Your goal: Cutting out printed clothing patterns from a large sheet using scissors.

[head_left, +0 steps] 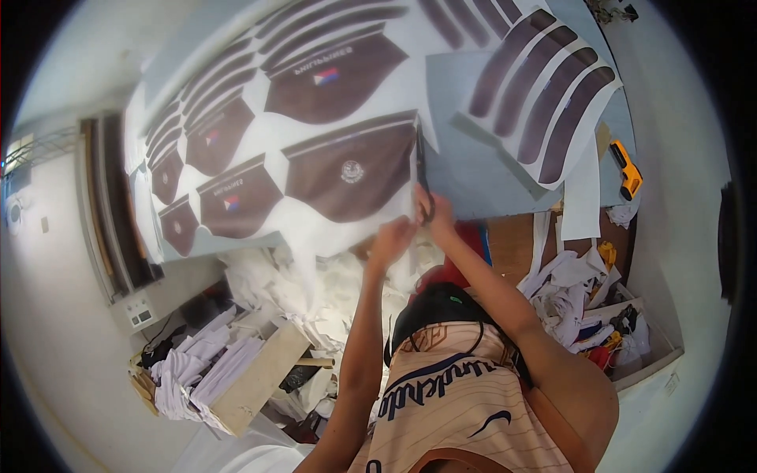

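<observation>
A large white sheet (314, 235) printed with dark brown panels and strips covers the left part of the table. My right hand (438, 213) is closed round the handles of black scissors (421, 158). Their blades point away from me along the right edge of the nearest dark panel (351, 169), which bears a round pale emblem. Just left of the scissors, my left hand (394, 239) pinches the sheet's near edge. A white offcut hangs below the hands. Whether the blades are apart is hard to make out.
On the pale blue table (465, 169) at right lies a smaller sheet (530, 150) with dark curved strips. Beside it sits an orange and black pistol-shaped device (626, 169). White scraps (272, 292) pile below the table. Boxes of folded white material (201, 370) and mixed scraps (564, 288) flank me.
</observation>
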Motion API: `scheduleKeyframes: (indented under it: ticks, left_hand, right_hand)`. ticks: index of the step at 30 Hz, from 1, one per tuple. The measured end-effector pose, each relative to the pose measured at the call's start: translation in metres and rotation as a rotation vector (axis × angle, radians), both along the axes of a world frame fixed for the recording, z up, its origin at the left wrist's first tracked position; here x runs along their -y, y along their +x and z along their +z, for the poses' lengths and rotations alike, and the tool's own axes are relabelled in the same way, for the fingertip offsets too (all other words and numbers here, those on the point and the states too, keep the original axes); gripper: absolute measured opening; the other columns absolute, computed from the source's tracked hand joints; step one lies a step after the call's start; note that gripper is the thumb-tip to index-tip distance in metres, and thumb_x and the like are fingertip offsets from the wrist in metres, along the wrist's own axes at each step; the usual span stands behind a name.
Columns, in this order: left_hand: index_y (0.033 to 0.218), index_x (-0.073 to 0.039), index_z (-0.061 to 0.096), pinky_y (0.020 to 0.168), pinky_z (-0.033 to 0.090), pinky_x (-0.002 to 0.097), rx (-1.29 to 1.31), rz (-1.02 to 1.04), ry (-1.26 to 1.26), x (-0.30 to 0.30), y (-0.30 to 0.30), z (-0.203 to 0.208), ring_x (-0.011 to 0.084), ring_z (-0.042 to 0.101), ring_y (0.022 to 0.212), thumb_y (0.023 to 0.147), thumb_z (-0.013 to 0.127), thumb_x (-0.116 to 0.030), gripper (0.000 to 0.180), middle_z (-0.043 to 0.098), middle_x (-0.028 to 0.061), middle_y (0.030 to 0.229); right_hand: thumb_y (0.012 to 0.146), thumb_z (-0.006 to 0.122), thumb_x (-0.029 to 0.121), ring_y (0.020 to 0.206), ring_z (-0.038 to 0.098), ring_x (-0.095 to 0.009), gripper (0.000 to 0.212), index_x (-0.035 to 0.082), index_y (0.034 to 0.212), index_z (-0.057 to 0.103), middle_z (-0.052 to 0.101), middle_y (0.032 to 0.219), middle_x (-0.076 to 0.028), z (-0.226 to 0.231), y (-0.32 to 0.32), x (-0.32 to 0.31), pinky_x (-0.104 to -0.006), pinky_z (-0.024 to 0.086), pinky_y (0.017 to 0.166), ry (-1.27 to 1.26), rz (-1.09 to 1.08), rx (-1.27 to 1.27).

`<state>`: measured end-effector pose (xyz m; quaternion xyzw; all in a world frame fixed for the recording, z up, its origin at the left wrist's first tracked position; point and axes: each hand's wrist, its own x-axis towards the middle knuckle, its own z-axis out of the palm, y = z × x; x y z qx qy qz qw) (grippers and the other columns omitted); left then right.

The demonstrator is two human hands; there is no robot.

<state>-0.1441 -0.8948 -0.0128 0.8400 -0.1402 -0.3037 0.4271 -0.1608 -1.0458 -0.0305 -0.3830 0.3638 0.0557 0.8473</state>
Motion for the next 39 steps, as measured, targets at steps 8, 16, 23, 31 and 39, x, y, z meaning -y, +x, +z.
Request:
scheduleKeyframes:
  ticks: [8,16,23,31,39]
  left_hand:
    - [0.081,0.003,0.057,0.053,0.035,0.0282,-0.022,0.003,0.002,0.000,0.002,0.007,0.0066,0.040,0.059,0.096,0.064,-0.020,0.028,0.047,0.0021,0.060]
    - [0.081,0.002,0.056,0.053,0.034,0.0258,-0.058,0.041,0.001,0.013,0.001,0.027,0.0039,0.040,0.061,0.098,0.062,-0.018,0.027,0.047,-0.0028,0.062]
    - [0.078,0.001,0.055,0.052,0.035,0.0245,-0.046,-0.020,0.013,0.013,0.019,0.049,0.0033,0.044,0.060,0.099,0.063,-0.019,0.029,0.049,-0.0036,0.063]
    - [0.077,0.000,0.056,0.053,0.034,0.0234,-0.039,-0.010,-0.052,0.006,0.022,0.050,0.0030,0.043,0.059,0.099,0.063,-0.019,0.030,0.049,-0.0042,0.063]
    - [0.077,0.000,0.056,0.053,0.033,0.0234,-0.065,-0.006,-0.016,0.011,0.023,0.050,0.0026,0.041,0.060,0.099,0.062,-0.019,0.030,0.048,-0.0052,0.063]
  right_hand:
    - [0.096,0.065,0.044,0.050,0.050,-0.012,0.041,0.007,0.078,0.058,0.052,0.063,0.000,-0.008,0.000,0.006,-0.0291,0.039,0.047,-0.144,0.096,-0.088]
    - [0.090,0.075,0.045,0.049,0.049,-0.007,0.044,0.011,0.069,0.056,0.053,0.058,0.003,-0.013,0.008,-0.004,-0.0236,0.034,0.047,-0.210,0.022,-0.016]
    - [0.098,0.056,0.037,0.069,0.053,-0.010,0.032,0.008,0.087,0.059,0.057,0.076,0.001,-0.027,0.010,-0.016,-0.0269,0.040,0.063,0.000,-0.069,-0.009]
    - [0.094,0.070,0.042,0.052,0.047,-0.007,0.041,0.011,0.072,0.057,0.051,0.060,0.004,-0.019,0.022,-0.032,-0.0249,0.034,0.049,0.106,-0.216,0.048]
    - [0.094,0.070,0.042,0.050,0.045,-0.007,0.042,0.010,0.071,0.057,0.051,0.059,0.004,0.001,0.027,-0.015,-0.0250,0.034,0.048,0.063,-0.215,0.006]
